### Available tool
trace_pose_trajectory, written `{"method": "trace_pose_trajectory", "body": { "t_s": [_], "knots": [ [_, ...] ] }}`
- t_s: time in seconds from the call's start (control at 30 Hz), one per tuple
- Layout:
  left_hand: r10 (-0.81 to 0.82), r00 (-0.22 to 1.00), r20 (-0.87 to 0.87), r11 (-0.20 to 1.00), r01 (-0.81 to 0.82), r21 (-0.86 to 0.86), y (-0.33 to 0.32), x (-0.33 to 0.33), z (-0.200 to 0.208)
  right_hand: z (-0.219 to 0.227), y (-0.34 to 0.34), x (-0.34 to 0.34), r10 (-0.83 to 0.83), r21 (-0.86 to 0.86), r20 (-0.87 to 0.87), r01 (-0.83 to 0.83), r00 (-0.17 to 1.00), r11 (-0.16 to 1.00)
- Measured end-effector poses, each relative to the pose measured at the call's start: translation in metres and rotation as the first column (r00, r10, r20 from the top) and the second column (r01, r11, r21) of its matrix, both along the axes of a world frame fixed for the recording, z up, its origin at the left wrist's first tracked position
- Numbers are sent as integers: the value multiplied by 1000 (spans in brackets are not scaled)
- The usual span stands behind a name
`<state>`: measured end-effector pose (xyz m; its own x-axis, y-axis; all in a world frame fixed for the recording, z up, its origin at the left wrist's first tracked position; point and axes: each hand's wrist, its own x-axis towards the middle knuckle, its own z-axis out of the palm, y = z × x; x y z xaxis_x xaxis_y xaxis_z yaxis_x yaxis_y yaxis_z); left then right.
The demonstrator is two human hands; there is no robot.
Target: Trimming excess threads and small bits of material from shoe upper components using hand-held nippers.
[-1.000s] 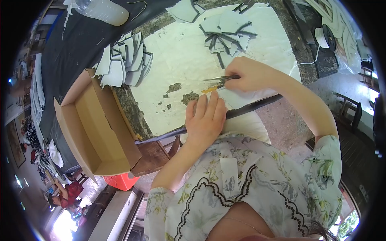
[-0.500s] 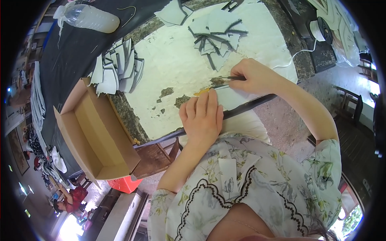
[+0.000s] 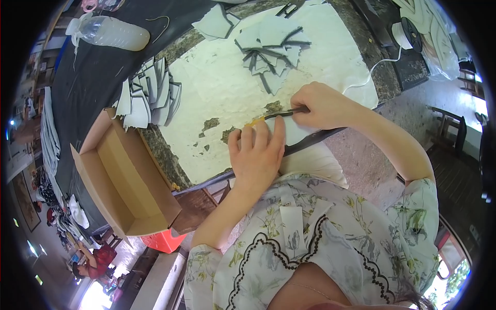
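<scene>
My left hand (image 3: 257,157) lies palm down near the table's front edge, fingers stretched out over a white flat piece (image 3: 295,134) with a dark edge. Just beyond its fingertips shows a small yellow patch (image 3: 255,122); what it is I cannot make out. In my right hand (image 3: 321,107), closed in a pinch, is a slim dark-handled tool (image 3: 287,112). It lies along the far edge of the white piece, its tip close to my left fingers. A pile of white cut pieces with dark edges (image 3: 271,46) sits farther off on the white sheet (image 3: 201,88).
An open cardboard box (image 3: 129,181) stands at the left beside another stack of white pieces (image 3: 147,95). More pieces (image 3: 214,23) lie at the back. A cloudy plastic bottle (image 3: 116,32) lies far left, a cord spool (image 3: 405,35) far right. Another person (image 3: 98,261) sits farther away, lower left.
The tool in my right hand has come down against the white piece's edge. My left fingers have spread slightly. The whole view has shifted a little.
</scene>
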<state>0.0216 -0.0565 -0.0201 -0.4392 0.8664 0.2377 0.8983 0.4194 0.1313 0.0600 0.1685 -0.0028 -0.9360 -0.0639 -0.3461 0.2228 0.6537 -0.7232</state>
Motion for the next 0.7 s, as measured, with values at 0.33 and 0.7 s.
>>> {"method": "trace_pose_trajectory", "body": {
  "t_s": [0.33,0.7],
  "knots": [
    [-111,994,2,989,110,-96,8,0,6,5,6,0,-28,-29,116,32,993,999],
    [-142,975,-173,965,97,-244,20,7,13,12,18,6,-57,11,70,56,996,998]
  ]
}}
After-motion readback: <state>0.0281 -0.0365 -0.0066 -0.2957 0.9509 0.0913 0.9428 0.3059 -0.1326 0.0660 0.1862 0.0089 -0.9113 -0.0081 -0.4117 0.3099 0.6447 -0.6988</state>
